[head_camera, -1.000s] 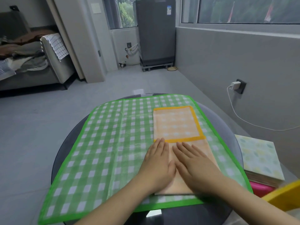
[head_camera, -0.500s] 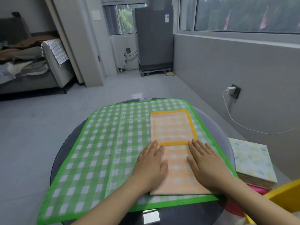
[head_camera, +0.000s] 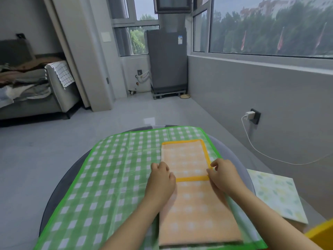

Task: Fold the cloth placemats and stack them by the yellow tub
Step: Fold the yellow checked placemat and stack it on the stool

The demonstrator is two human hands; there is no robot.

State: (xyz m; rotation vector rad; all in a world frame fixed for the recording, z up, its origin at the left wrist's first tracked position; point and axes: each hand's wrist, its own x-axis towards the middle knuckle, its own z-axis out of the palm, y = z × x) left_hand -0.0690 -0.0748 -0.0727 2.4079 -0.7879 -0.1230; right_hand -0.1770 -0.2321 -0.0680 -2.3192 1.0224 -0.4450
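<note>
The orange placemat [head_camera: 194, 201] lies as a long strip on the green checked cloth [head_camera: 108, 177] over the surface, its long axis running straight away from the person. The left hand [head_camera: 161, 179] sits at the strip's left edge and the right hand [head_camera: 224, 175] at its right edge, level with each other beside the yellow band. Both have curled fingers that seem to pinch the edges, though the left grip is not plainly shown. The folded stack [head_camera: 277, 193] and yellow tub [head_camera: 322, 233] lie to the right hand's side, so that hand is nearer.
</note>
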